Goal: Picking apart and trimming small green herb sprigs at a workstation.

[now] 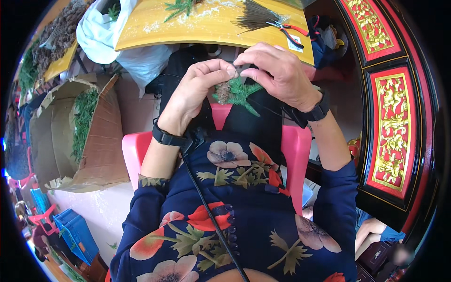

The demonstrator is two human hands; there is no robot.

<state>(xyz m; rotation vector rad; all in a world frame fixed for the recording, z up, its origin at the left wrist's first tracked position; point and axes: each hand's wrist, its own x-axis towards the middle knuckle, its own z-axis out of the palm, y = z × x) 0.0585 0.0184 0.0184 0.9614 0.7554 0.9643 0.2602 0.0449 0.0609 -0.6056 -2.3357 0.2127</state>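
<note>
An artificial pine sprig (244, 95) with green needles hangs over my lap, a small brown pine cone (223, 92) beside its left side. My left hand (202, 82) pinches the top of the sprig between thumb and forefinger. Close against those fingertips, my right hand (277, 70) has its fingers curled and its thumb below the forefinger. Whatever thin piece it grips is too small to make out. Beyond my hands, red-and-black-handled pliers (287, 32) rest on the yellow table (206, 35), by a bundle of thin brown wires (258, 18).
Another green sprig (180, 8) lies on the table among white flakes. On the left stand white bags (101, 30), a cardboard box (110, 141) of greenery and a blue crate (75, 235). A carved red-and-gold panel (392, 134) rises at right. I sit on a pink chair (297, 164).
</note>
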